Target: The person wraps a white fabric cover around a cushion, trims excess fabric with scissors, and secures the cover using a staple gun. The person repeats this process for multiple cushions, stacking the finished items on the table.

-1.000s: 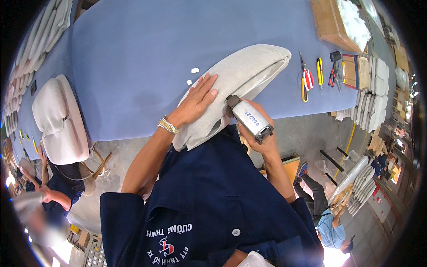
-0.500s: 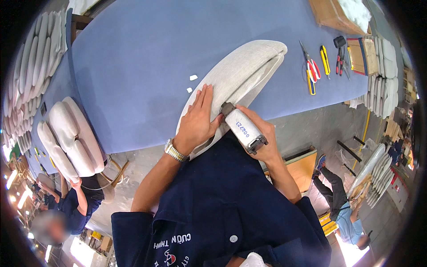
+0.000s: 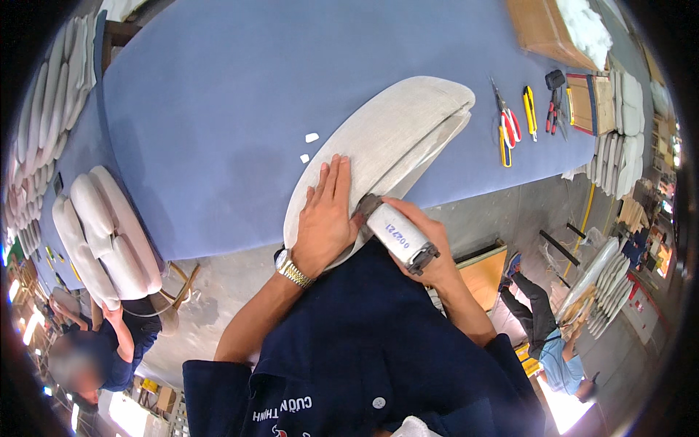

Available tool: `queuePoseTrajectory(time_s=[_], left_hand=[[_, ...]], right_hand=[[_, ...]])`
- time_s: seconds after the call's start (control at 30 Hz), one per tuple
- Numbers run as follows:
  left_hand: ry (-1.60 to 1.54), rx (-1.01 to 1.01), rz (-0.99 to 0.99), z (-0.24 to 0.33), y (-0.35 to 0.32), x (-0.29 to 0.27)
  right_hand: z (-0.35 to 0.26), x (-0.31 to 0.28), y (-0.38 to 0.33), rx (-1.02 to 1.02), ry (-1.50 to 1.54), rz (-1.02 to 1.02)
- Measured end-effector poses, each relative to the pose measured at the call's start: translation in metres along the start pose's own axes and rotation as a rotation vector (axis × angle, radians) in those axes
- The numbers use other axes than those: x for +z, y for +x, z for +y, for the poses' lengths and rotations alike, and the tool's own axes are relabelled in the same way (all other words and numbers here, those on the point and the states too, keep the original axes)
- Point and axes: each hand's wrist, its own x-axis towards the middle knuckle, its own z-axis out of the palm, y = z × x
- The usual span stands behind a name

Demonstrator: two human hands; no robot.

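A long, curved cushion panel (image 3: 393,127) in light grey fabric lies at the near edge of the blue table, its folded edge turned toward me. My left hand (image 3: 325,226) presses flat on the fabric near its lower left end, fingers stretched out, thumb close to the tool's nose. Gripped in my right hand (image 3: 431,255) is a staple gun (image 3: 399,233) with a pale body and dark ends. Its nose meets the folded edge beside my left thumb. The fabric right under the nose is hidden.
Scissors (image 3: 512,127), a yellow cutter (image 3: 530,109) and red-handled pliers (image 3: 553,109) lie at the table's right. Two white scraps (image 3: 312,138) sit left of the panel. A cardboard box (image 3: 539,36) stands far right. Co-workers are at left and lower right; grey cushions (image 3: 109,226) lie left.
The panel has shifted slightly toward me with my left hand still on it. The staple gun has moved a little nearer to me along its edge. The whole view has shifted slightly.
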Motion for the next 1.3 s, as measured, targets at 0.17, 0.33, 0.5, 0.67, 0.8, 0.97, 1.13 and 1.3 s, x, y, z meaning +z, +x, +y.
queuePoseTrajectory(time_s=[0.17, 0.33, 0.5, 0.67, 0.8, 0.97, 1.13, 1.3], left_hand=[[0.008, 0.009, 0.016, 0.002, -0.001, 0.001], [0.013, 0.024, 0.032, -0.004, -0.001, 0.003], [-0.022, 0.041, 0.037, -0.005, 0.001, 0.002], [-0.029, 0.027, 0.006, -0.005, -0.003, 0.0], [-0.011, 0.016, 0.052, -0.006, 0.001, 0.004], [0.008, 0.086, 0.166, -0.021, 0.007, -0.002], [0.029, 0.124, 0.116, -0.033, 0.033, -0.038], [0.121, 0.098, 0.153, -0.052, 0.056, -0.078]], right_hand=[[0.006, 0.008, -0.01, -0.032, -0.051, 0.071], [0.013, 0.012, -0.016, -0.109, -0.069, 0.097], [0.008, 0.009, -0.018, -0.104, -0.075, 0.065], [0.0, 0.011, -0.017, -0.053, -0.091, 0.05], [-0.001, 0.015, -0.007, -0.006, -0.059, 0.039], [0.011, 0.023, 0.002, -0.153, 0.027, 0.047], [0.005, 0.028, -0.002, -0.358, -0.103, 0.178], [0.005, 0.028, -0.028, -0.345, -0.081, 0.244]])
